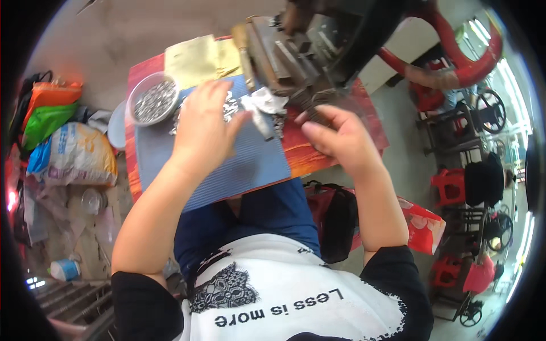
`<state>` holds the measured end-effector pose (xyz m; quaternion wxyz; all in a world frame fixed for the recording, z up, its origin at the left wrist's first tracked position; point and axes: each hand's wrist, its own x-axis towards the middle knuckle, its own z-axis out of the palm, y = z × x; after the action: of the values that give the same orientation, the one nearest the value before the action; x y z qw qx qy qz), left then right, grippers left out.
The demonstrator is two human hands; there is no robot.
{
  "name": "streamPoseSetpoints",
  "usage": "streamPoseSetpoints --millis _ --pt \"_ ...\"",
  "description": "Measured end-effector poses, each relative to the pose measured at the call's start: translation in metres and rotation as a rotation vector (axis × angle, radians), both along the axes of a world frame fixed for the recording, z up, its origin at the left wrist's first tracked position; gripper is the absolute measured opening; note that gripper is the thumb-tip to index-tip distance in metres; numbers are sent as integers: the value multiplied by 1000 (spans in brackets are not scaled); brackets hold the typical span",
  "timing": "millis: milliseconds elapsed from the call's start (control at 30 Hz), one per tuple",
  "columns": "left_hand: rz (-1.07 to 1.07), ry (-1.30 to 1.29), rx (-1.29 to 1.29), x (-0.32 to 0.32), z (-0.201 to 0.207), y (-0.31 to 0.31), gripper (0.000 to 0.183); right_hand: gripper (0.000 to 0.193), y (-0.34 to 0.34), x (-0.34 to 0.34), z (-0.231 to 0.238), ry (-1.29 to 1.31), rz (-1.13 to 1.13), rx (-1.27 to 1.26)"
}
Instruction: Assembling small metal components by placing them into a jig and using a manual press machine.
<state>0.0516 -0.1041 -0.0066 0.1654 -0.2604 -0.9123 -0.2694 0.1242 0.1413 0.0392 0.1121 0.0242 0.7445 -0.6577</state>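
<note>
Over a loose heap of small silvery metal parts [231, 107] reaches my left hand [202, 122], its fingers stretched out and the thumb apart. The hand hides part of the heap, and its fingertips are blurred. To its left a round clear tub [132, 108] holds many more silvery parts. My right hand [344, 139] has its thumb and fingers closed around the near end of a dark slim tool [311, 107], whose far end points at the metal base of a press [296, 65]. A crumpled white cloth or paper [267, 101] lies between the hands.
A blue ribbed mat [244, 165] covers much of the red table [307, 162]. Yellow sheets [190, 59] and a wooden-handled brush [242, 48] lie at the back. The press's red curved handwheel [449, 77] overhangs the right. Bags [82, 153] stand on the left.
</note>
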Motion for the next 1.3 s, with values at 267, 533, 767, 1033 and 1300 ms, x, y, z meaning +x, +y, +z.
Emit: streamPoseSetpoints --millis 267,533,767,1033,1300 --pt "127 -139 387 33 0 -81 26 27 -132 -21 -80 897 285 561" --pt "57 -217 159 63 -32 -98 30 9 -104 -59 -68 953 67 686" --pt "-17 -269 275 50 -25 -90 23 12 -99 -67 -71 1058 300 810" --pt "38 -123 66 14 -27 -52 13 12 -87 -49 -57 813 343 693" --pt "-11 -54 38 11 -33 -48 13 11 -80 -24 -54 648 379 586"
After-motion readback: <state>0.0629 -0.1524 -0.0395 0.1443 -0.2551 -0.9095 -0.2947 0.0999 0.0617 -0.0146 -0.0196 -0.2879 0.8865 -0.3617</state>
